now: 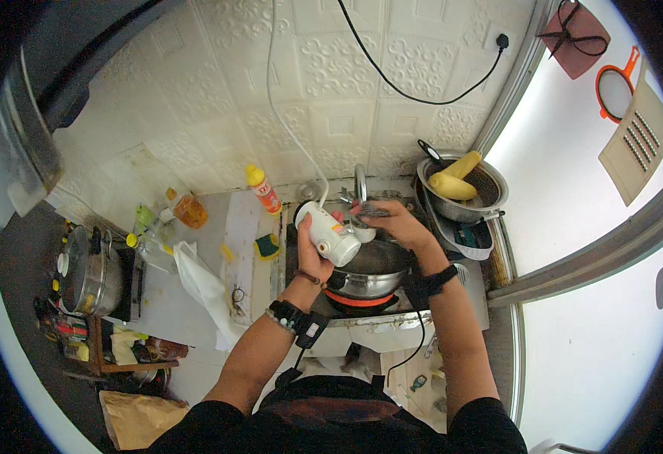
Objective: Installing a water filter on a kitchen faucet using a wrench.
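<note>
My left hand [318, 250] is wrapped round a white cylindrical appliance [334, 240] with a small round knob and a white cord running up the wall; its exact kind is unclear. My right hand [401, 225] is closed on a grey steel wool scourer [371, 213], close to the appliance's upper right side. Just behind the hands rises the curved metal faucet [360, 181]. Below them a steel pot [369, 284] sits in the sink, above an orange-red rim [358, 301]. The hands partly hide the pot's far side.
A yellow-capped bottle [264, 191] and a green-yellow sponge [268, 246] stand left of the sink. To the right, a steel colander [489, 198] holds peeled yellow vegetables [455, 181]. A white plastic bag [199, 284] and a lidded steamer pot [93, 276] are farther left.
</note>
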Tool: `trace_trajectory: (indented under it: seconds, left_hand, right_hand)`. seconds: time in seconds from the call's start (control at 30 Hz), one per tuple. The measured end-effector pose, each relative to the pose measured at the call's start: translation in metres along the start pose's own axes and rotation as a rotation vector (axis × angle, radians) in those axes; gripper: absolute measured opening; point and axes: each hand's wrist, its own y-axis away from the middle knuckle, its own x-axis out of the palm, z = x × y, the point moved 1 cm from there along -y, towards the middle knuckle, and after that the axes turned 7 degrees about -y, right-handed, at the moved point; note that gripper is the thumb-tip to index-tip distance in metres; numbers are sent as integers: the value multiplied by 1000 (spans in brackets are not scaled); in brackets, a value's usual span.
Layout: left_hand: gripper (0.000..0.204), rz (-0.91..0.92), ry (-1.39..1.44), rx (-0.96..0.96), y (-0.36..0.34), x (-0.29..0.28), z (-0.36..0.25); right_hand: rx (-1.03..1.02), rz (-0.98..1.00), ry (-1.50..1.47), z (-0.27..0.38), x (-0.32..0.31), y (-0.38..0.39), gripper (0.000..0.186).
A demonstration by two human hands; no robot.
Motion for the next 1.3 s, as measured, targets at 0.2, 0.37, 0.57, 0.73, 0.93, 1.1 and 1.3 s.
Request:
trace_trajectory:
  seconds: [0.2,0.37,0.57,0.73,0.93,1.1,1.3]
  left_hand:
    - [69,-78,66,6,-1,-1,2]
    - [72,-45,51,11,-1,-2,3]
    - [69,-18,-55,-14,-6,-2,4]
    - [63,-4,-96,-31,-3,2,-4]
    - [59,76,-359,-29,-6,19,-13]
    - [59,85,-399,-31,-6,18,-9]
    - [69,158,-418,-180,2,18,-16]
  right_hand:
    - [-6,-26,-267,-17,-3,-1,26]
    - [92,-325,-1039,-70,11,-1,30]
    - [-242,-485,-1579,-87,61,-5,34]
    - [-306,-711,-1624,-42,116,26,43]
    - [-207,-748,-1700,-61,81,-17,38]
    - [-166,-616,-1984,-106,110,-49,33]
    - [-312,-720,-2175,-61,122,7,30]
